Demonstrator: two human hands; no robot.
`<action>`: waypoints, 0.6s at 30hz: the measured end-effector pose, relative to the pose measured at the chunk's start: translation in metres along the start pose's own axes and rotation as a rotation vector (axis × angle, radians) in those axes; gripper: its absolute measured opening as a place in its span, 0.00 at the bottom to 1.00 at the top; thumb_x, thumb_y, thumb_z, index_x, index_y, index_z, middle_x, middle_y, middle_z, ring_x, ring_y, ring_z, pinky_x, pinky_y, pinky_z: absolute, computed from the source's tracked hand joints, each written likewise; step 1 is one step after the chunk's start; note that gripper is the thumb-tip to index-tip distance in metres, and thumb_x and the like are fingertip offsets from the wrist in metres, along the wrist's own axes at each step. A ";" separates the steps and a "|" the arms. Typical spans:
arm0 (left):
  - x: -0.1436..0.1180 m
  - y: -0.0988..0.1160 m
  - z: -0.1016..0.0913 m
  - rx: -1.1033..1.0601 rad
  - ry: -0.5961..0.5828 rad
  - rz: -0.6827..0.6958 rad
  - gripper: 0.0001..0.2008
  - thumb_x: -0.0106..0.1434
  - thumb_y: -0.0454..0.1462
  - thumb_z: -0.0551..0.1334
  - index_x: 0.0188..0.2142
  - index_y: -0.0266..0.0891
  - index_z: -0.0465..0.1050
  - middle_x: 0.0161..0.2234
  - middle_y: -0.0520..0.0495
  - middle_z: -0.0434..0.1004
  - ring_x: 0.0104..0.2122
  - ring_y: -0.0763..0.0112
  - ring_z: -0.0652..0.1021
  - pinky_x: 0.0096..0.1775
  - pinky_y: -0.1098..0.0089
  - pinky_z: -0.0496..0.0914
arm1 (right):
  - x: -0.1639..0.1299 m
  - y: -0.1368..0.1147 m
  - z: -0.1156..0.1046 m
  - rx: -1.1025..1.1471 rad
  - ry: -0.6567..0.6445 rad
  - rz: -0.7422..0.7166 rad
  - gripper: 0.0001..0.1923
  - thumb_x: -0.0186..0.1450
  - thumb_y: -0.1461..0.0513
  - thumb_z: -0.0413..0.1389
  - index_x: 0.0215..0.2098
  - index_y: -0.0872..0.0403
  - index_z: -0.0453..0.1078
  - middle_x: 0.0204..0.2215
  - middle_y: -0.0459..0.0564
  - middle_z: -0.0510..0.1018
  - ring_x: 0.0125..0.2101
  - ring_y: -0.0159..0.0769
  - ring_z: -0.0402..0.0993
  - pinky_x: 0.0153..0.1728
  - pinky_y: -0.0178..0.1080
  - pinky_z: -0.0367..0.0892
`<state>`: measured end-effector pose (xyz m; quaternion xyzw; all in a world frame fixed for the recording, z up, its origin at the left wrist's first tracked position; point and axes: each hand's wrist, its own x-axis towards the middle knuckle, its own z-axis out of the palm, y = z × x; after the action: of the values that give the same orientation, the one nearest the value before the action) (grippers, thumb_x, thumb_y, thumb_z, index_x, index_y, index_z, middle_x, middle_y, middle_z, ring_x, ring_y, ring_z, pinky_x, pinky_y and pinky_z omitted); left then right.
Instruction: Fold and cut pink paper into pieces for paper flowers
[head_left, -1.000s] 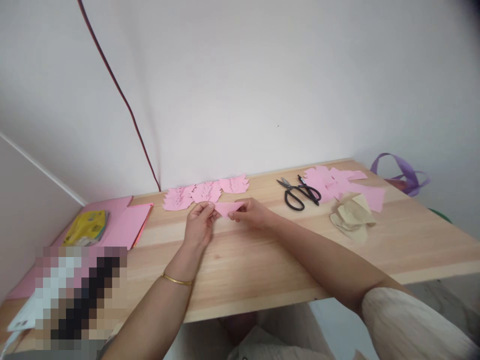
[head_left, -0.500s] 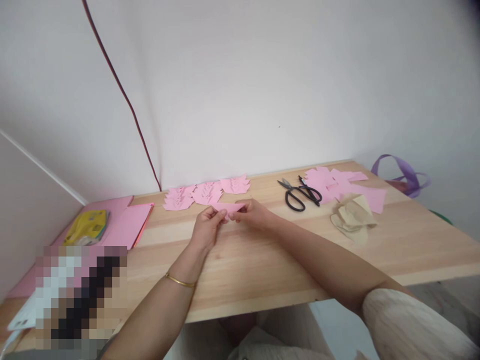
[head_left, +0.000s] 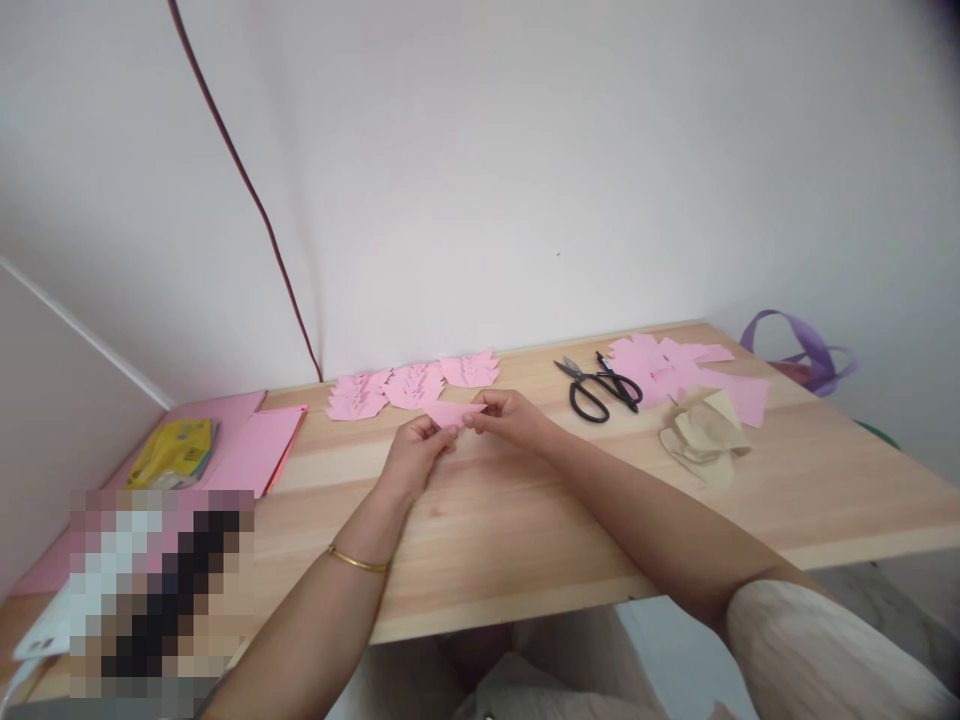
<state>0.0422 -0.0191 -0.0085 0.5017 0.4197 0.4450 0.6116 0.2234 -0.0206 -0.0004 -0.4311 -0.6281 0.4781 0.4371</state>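
A small folded pink paper piece (head_left: 452, 411) is pinched between both hands just above the wooden table (head_left: 525, 520). My left hand (head_left: 415, 457) grips its left end with thumb and fingers. My right hand (head_left: 508, 417) grips its right end. Right behind the hands, three cut pink paper shapes (head_left: 412, 385) lie in a row by the wall.
Black scissors (head_left: 598, 385) lie to the right of my hands. Loose pink paper sheets (head_left: 686, 370) and a crumpled tan paper (head_left: 705, 431) lie further right. Pink sheets (head_left: 251, 450) and a yellow packet (head_left: 174, 452) are at the left. A purple ribbon (head_left: 806, 348) hangs off the right end.
Both hands have lifted the pink piece slightly and turned it. My left thumb has slid along its left end, and my right hand has shifted a little toward the wall.
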 end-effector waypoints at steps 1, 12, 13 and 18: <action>0.001 -0.001 -0.001 0.019 0.012 0.022 0.14 0.46 0.39 0.70 0.32 0.34 0.76 0.26 0.48 0.76 0.24 0.76 0.70 0.29 0.74 0.64 | 0.000 0.000 0.000 -0.003 0.003 -0.010 0.15 0.54 0.52 0.60 0.27 0.56 0.69 0.21 0.44 0.71 0.24 0.28 0.65 0.27 0.32 0.59; 0.002 0.006 -0.009 0.211 0.036 0.090 0.09 0.47 0.39 0.68 0.22 0.35 0.73 0.20 0.52 0.72 0.21 0.76 0.68 0.27 0.74 0.61 | -0.001 -0.005 -0.012 0.004 0.005 -0.038 0.15 0.57 0.52 0.57 0.27 0.57 0.72 0.23 0.46 0.73 0.27 0.30 0.67 0.33 0.33 0.61; 0.002 0.007 -0.008 0.206 0.026 0.085 0.08 0.48 0.39 0.68 0.23 0.36 0.73 0.21 0.52 0.72 0.22 0.75 0.68 0.27 0.74 0.61 | -0.001 -0.003 -0.012 0.017 -0.004 -0.025 0.16 0.57 0.51 0.57 0.27 0.57 0.72 0.23 0.46 0.73 0.27 0.29 0.67 0.33 0.34 0.61; -0.002 0.012 -0.003 0.182 0.009 0.087 0.09 0.49 0.38 0.67 0.29 0.36 0.76 0.23 0.51 0.73 0.23 0.74 0.69 0.28 0.74 0.63 | 0.003 0.004 -0.013 0.118 0.022 0.048 0.16 0.55 0.51 0.58 0.27 0.56 0.70 0.23 0.45 0.73 0.25 0.28 0.67 0.31 0.33 0.62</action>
<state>0.0373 -0.0189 0.0035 0.5709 0.4391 0.4334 0.5416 0.2355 -0.0144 -0.0015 -0.4248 -0.5834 0.5198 0.4572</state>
